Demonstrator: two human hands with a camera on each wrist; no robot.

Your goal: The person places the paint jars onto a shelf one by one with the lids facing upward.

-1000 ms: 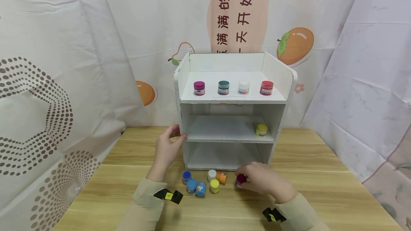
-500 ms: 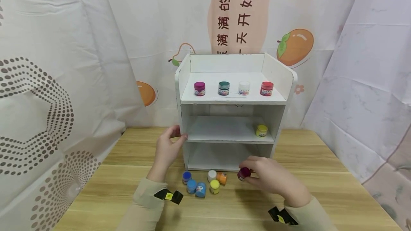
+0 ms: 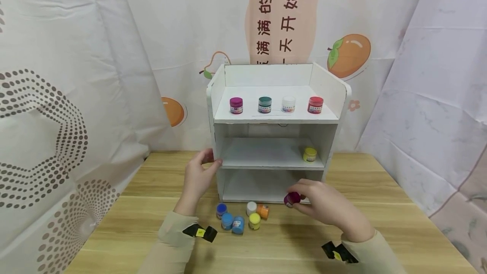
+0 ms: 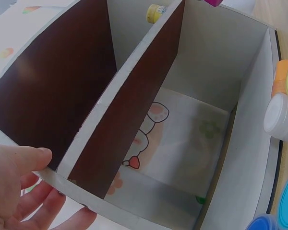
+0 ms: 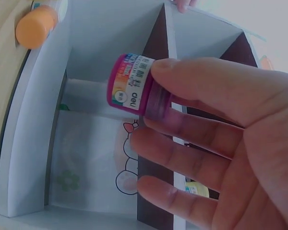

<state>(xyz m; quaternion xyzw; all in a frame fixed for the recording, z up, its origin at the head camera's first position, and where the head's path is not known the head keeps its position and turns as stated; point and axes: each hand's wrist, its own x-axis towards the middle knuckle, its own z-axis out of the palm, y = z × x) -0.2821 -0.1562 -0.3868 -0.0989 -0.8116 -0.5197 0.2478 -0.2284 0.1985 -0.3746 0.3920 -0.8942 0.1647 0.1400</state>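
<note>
My right hand (image 3: pixel 328 206) pinches a magenta paint jar (image 3: pixel 291 199) between thumb and fingers, in front of the lowest tier of a small white shelf (image 3: pixel 262 120). In the right wrist view this paint jar (image 5: pixel 129 81) is tilted on its side with its label showing. At the shelf's left, my left hand (image 3: pixel 198 173) grips the side panel, its thumb on the front edge, as the left wrist view also shows. A purple jar (image 3: pixel 236 105), a green jar (image 3: pixel 265 105), a white jar (image 3: pixel 288 104) and a red jar (image 3: pixel 315 105) stand on top. The middle tier bears a yellow jar (image 3: pixel 310 154).
Before the shelf, on the wooden table (image 3: pixel 266 257), sit a dark blue jar (image 3: pixel 221 210), two light blue jars (image 3: pixel 238 225), a white jar (image 3: pixel 251 208), an orange jar (image 3: pixel 263 211) lying on its side and a yellow jar (image 3: pixel 254 221). A printed curtain (image 3: pixel 182 20) hangs behind.
My right hand has lifted the magenta paint jar off the table and carried it slightly right and toward the lowest tier. The left hand has stayed on the side panel.
</note>
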